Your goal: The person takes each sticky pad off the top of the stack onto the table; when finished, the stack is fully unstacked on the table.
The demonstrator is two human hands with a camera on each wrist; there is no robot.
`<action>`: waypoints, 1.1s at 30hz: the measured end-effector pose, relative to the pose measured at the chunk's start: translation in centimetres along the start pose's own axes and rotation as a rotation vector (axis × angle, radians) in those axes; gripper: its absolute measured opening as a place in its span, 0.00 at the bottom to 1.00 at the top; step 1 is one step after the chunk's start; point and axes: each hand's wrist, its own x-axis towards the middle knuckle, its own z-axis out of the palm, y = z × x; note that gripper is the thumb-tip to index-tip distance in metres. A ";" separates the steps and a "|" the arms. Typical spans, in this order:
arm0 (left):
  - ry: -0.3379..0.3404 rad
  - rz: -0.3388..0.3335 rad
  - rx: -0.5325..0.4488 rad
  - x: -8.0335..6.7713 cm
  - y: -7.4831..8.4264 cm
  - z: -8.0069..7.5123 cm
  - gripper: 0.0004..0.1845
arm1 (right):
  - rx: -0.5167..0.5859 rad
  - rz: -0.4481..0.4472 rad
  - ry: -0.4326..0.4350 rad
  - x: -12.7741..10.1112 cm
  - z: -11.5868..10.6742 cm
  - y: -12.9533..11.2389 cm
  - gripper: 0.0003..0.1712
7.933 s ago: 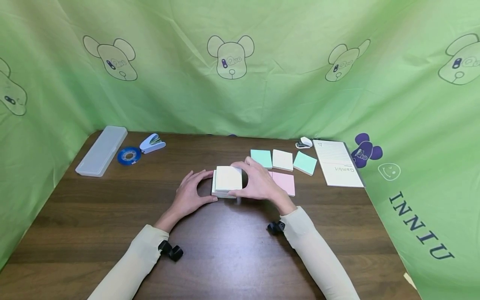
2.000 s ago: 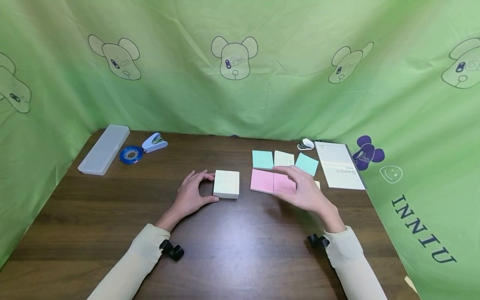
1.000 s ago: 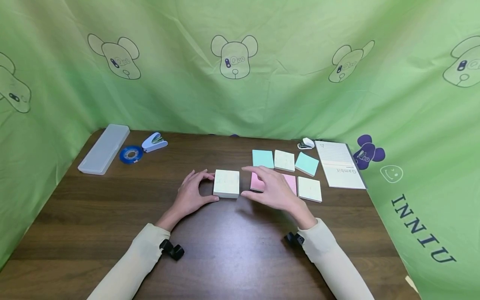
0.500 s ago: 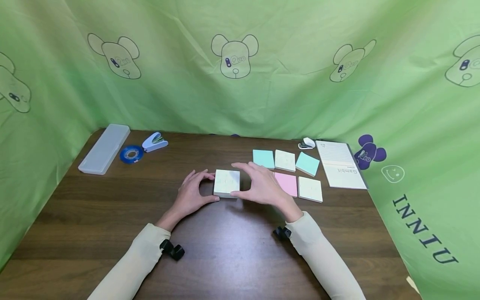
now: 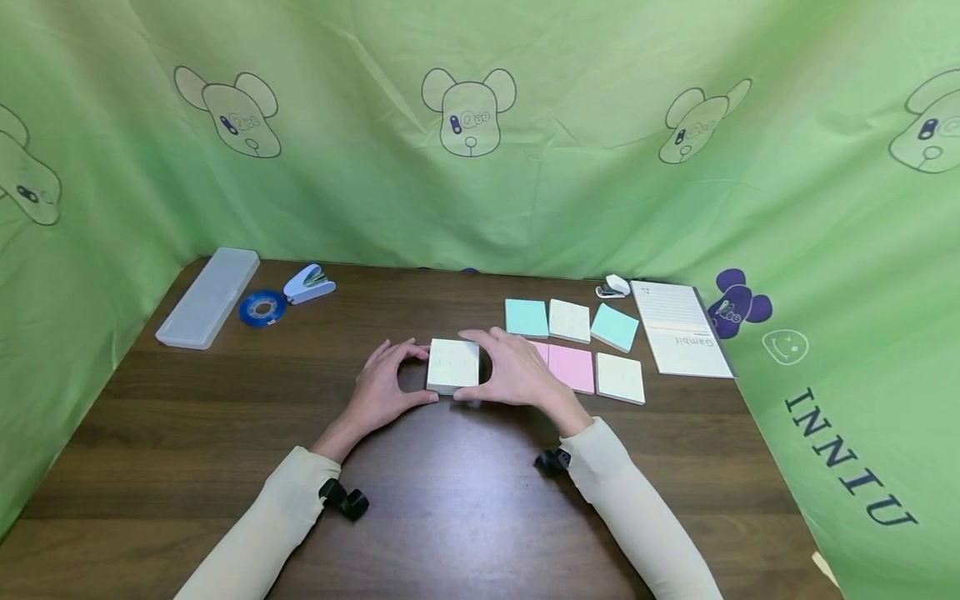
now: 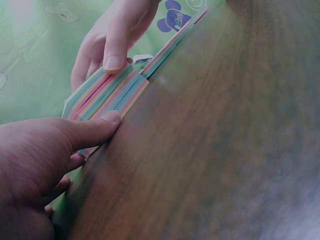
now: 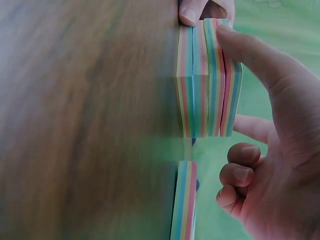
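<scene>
Hands frame a thick square block of sticky notes (image 5: 453, 365), pale yellow on top with pastel-striped sides, which lies near the middle of the dark wooden table (image 5: 450, 517). The left hand (image 5: 382, 387) curls round the block's left side, thumb tip pressed against the near edge and fingers at the far corner, so it holds the block steady. The right hand (image 5: 513, 375) grips the right side, thumb on the near edge and forefinger laid over the far edge; the right wrist view shows the thumb (image 7: 250, 55) on the upper layers of the stack (image 7: 207, 77), which sit slightly parted from the lower ones, while the other fingers curl loosely beside it. Toward the table's right edge lie separate thinner pads: a teal pad (image 5: 526, 317), a cream pad (image 5: 569, 320) and a second teal pad (image 5: 614, 327) in a far row, and nearer, a pink pad (image 5: 572, 367) partly behind the right hand with a pale yellow pad (image 5: 620, 377) just beside it. A white lined notebook (image 5: 678, 327) rests against the right edge, with a small white stapler (image 5: 611, 287) just beyond its far left corner. At the far left corner lie a long translucent plastic case (image 5: 208, 296), a blue roll of tape (image 5: 260, 308) and a light blue stapler (image 5: 307, 284). Green cloth printed with bear heads (image 5: 468, 112) hangs round the table.
</scene>
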 end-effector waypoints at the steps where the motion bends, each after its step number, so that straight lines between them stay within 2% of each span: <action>1: -0.001 -0.002 0.001 0.0 0.0 0.0 0.34 | -0.002 -0.001 -0.002 0.1 0.0 0.0 0.59; 22: -0.010 -0.006 0.009 0.0 0.0 -0.1 0.34 | 0.042 -0.010 0.000 0.4 0.2 -0.1 0.53; 33: -0.008 -0.004 0.001 0.0 -0.1 0.0 0.35 | 0.061 -0.022 0.050 0.1 0.0 0.5 0.52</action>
